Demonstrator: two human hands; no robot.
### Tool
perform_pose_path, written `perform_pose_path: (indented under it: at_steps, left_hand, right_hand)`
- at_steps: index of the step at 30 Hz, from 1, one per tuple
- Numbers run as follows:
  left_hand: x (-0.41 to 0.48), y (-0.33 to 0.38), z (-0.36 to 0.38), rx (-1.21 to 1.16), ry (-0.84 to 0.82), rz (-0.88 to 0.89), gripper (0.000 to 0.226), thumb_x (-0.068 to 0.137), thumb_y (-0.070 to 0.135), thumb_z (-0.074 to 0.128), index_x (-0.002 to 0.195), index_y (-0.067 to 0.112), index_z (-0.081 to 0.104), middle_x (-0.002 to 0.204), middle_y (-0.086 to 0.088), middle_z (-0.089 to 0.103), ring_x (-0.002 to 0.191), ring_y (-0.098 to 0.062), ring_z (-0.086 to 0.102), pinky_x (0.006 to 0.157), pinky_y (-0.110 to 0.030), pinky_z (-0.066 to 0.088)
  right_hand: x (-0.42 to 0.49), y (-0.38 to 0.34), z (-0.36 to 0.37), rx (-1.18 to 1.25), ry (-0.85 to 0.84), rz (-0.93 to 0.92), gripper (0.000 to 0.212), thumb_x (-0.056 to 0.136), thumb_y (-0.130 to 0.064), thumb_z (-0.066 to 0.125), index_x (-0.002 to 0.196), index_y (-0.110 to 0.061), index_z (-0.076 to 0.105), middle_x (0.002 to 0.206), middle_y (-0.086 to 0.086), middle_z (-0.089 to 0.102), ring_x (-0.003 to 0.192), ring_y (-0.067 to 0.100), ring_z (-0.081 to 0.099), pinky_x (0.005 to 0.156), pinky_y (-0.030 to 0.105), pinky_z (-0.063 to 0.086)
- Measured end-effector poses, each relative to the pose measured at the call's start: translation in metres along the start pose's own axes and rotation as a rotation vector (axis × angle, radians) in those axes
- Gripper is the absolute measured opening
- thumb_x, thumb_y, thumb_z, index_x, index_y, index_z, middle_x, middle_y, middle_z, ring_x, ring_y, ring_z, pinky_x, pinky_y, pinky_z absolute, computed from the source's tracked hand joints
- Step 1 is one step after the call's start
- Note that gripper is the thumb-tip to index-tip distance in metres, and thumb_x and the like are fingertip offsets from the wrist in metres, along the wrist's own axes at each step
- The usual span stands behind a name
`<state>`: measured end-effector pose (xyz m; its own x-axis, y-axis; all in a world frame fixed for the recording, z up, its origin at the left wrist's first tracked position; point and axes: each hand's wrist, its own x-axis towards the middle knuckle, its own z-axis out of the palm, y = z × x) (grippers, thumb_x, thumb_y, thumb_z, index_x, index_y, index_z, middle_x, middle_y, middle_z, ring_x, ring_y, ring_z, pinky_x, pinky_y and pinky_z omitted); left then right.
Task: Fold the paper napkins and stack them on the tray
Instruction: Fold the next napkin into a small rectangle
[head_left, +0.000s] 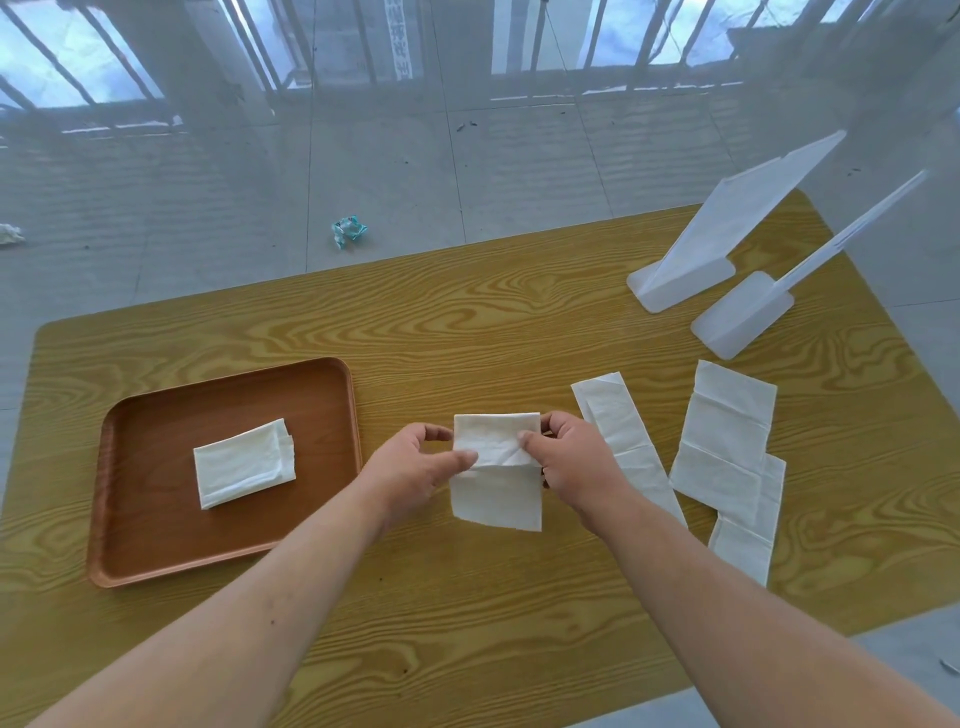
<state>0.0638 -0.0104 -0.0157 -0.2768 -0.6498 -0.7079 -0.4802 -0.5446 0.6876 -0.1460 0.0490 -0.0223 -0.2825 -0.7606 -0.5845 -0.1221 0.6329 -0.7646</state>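
Centre frame: left hand (415, 465) and right hand (571, 462) each pinch a side edge of a soft, creased white napkin (496, 473), half folded. Left: one folded napkin (244, 462) on a smooth brown rounded-corner tray (156, 551). Wood-grain table (467, 322).

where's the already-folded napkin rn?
Head view, left side: the folded napkin lies flat near the middle of the brown tray, left of both hands, neither touching it.

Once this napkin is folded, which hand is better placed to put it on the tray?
Left hand, probably. The tray lies on that hand's side, with one folded napkin already on it. The right hand pinches the same napkin but sits farther away, beside the unfolded napkins.
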Motion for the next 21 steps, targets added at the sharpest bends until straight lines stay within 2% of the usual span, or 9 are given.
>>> perform_pose_path:
  at_steps: [2,4,5,7,10,12,16,19,21]
  left_hand:
    - [-0.001,-0.010,0.000,0.280,0.132,0.049,0.066,0.080,0.055,0.081,0.132,0.034,0.048,0.110,0.007,0.069,0.093,-0.010,0.068,0.072,-0.025,0.052]
    - [-0.004,-0.020,0.001,0.668,0.305,0.250,0.069,0.083,0.061,0.071,0.139,0.034,0.041,0.118,0.010,0.057,0.104,-0.011,0.060,0.081,-0.030,0.049]
    - [-0.007,-0.024,0.002,0.792,0.321,0.389,0.064,0.085,0.060,0.066,0.138,0.032,0.044,0.122,0.009,0.056,0.110,-0.012,0.057,0.087,-0.031,0.049]
    - [-0.011,-0.029,0.004,1.001,0.196,0.608,0.056,0.088,0.060,0.058,0.136,0.030,0.050,0.127,0.009,0.055,0.118,-0.014,0.053,0.099,-0.033,0.047]
    - [-0.012,-0.038,0.009,1.296,0.023,0.721,0.056,0.091,0.061,0.052,0.137,0.030,0.053,0.131,0.007,0.053,0.121,-0.018,0.049,0.105,-0.037,0.043]
    - [-0.012,-0.039,0.013,1.336,0.028,0.751,0.046,0.096,0.054,0.051,0.132,0.027,0.060,0.128,0.004,0.057,0.117,-0.022,0.052,0.100,-0.040,0.046]
    - [-0.011,-0.035,0.021,1.316,0.107,0.848,0.024,0.099,0.037,0.054,0.098,0.020,0.071,0.101,0.001,0.067,0.095,-0.025,0.060,0.082,-0.043,0.053]
    - [-0.009,-0.032,0.024,1.186,0.087,0.759,0.024,0.097,0.040,0.053,0.098,0.023,0.070,0.101,0.006,0.065,0.096,-0.018,0.055,0.087,-0.036,0.049]
    - [-0.010,-0.029,0.022,1.023,0.087,0.680,0.021,0.094,0.044,0.055,0.095,0.028,0.067,0.097,0.012,0.064,0.093,-0.011,0.053,0.085,-0.031,0.048]
  right_hand:
    - [0.000,0.004,0.001,-0.236,0.113,-0.078,0.015,0.093,-0.029,0.065,0.106,-0.021,0.064,0.094,-0.005,0.071,0.087,0.017,0.067,0.081,0.047,0.059]
    - [-0.006,0.012,0.001,-0.506,0.246,-0.246,0.034,0.092,-0.031,0.066,0.123,-0.022,0.057,0.106,-0.007,0.064,0.100,0.014,0.059,0.087,0.038,0.054]
    - [-0.010,0.017,-0.001,-0.612,0.284,-0.361,0.038,0.091,-0.028,0.067,0.126,-0.019,0.055,0.111,-0.004,0.062,0.105,0.017,0.055,0.090,0.037,0.051]
    - [-0.021,0.027,-0.004,-0.772,0.260,-0.566,0.035,0.089,-0.025,0.067,0.123,-0.017,0.058,0.110,0.000,0.061,0.104,0.021,0.054,0.092,0.038,0.050]
    - [-0.036,0.046,-0.006,-0.972,0.043,-0.727,0.023,0.093,-0.034,0.060,0.111,-0.021,0.063,0.103,-0.003,0.060,0.095,0.019,0.053,0.087,0.040,0.051]
    - [-0.043,0.060,-0.004,-1.081,-0.062,-0.755,0.028,0.094,-0.044,0.055,0.111,-0.023,0.063,0.106,-0.003,0.059,0.097,0.019,0.052,0.089,0.038,0.051]
    - [-0.046,0.064,0.000,-1.108,-0.056,-0.741,0.032,0.096,-0.050,0.051,0.113,-0.026,0.061,0.111,-0.004,0.058,0.101,0.019,0.052,0.092,0.036,0.049]
    - [-0.045,0.060,0.001,-1.108,-0.058,-0.744,0.031,0.095,-0.051,0.050,0.111,-0.026,0.060,0.109,-0.004,0.057,0.100,0.018,0.051,0.092,0.037,0.049]
    - [-0.044,0.056,0.000,-1.099,-0.066,-0.727,0.036,0.093,-0.055,0.052,0.114,-0.026,0.060,0.109,-0.005,0.057,0.101,0.017,0.051,0.093,0.034,0.048]
